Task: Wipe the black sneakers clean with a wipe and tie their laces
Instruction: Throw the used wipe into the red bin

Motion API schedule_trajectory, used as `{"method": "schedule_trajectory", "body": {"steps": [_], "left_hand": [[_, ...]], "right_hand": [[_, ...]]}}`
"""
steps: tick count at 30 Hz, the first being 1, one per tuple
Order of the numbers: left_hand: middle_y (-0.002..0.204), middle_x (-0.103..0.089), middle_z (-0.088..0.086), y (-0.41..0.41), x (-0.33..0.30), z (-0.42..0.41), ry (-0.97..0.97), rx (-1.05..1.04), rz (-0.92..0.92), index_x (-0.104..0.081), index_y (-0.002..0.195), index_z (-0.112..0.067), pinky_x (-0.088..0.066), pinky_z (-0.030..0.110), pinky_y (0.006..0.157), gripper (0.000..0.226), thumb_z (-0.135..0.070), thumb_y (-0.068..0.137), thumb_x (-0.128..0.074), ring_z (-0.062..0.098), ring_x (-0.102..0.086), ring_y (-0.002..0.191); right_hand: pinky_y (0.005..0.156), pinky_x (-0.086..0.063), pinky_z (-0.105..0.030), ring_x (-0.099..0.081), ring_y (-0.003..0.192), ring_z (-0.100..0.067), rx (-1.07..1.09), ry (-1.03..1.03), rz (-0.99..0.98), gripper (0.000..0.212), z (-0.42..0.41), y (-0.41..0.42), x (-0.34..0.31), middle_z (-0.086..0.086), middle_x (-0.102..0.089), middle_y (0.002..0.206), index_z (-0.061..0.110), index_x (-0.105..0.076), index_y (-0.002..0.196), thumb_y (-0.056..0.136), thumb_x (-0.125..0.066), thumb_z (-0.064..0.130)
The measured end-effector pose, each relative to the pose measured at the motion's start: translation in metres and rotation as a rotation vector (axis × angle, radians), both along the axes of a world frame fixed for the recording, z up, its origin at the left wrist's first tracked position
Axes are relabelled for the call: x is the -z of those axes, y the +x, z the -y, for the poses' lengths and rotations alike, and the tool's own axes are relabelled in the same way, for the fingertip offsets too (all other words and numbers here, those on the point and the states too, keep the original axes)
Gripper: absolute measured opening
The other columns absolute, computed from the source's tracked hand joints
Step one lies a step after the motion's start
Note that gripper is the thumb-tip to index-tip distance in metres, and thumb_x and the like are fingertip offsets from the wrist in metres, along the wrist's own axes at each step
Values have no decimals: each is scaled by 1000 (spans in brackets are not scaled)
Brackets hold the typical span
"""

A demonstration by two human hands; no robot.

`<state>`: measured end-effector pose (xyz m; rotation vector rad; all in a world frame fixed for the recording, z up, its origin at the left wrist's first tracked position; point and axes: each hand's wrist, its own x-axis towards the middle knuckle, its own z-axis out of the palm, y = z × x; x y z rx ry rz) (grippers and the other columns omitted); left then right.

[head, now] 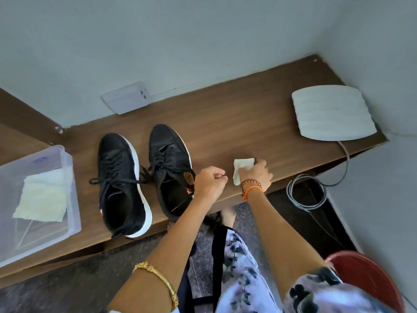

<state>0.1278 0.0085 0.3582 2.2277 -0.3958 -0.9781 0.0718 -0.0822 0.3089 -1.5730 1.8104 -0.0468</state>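
Our right hand (256,175) pinches the small white wipe (242,169) to clean the black sneakers (144,177); left hand (211,182) curls empty.

A brown worktop (237,123) carries a white router (330,114) at its right end and a clear bin (70,168) at left. A grey cable (306,195) coils below; a red bucket (370,274) stands beside it.

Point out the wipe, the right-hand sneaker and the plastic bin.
wipe (242,165), head view, upper flat part beyond the fingers.
right-hand sneaker (165,141), head view, toe cap.
plastic bin (67,159), head view, far right corner of rim.
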Motion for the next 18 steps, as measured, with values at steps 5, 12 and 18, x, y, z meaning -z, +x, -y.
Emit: {"method": "schedule_trajectory", "body": {"steps": [5,12,18], "left_hand": [[119,-65,5,-4,4,-2,-16,81,71,-65,113,-8,-38,16,87,26,-9,89,-55,17,-60,110],[121,-64,4,-5,-14,-13,-42,156,123,-64,113,-8,-39,16,86,25,-10,90,-55,18,-59,110],[119,-64,5,-21,-53,-39,-127,103,130,-64,112,-8,-44,22,86,24,-10,88,-57,11,-56,98]], "right_hand": [[88,-46,-40,-49,114,-36,-20,4,95,30,2,-1,12,-17,-61,117,3,-61,108,81,-54,13],[84,-49,-37,-60,102,-34,32,50,336,24,-7,-10,-12,-20,-66,106,-1,-62,96,80,-66,17],[72,-43,-29,-60,87,-28,55,10,506,25,-37,-25,-64,-20,-68,104,-3,-64,95,81,-66,17]]}}
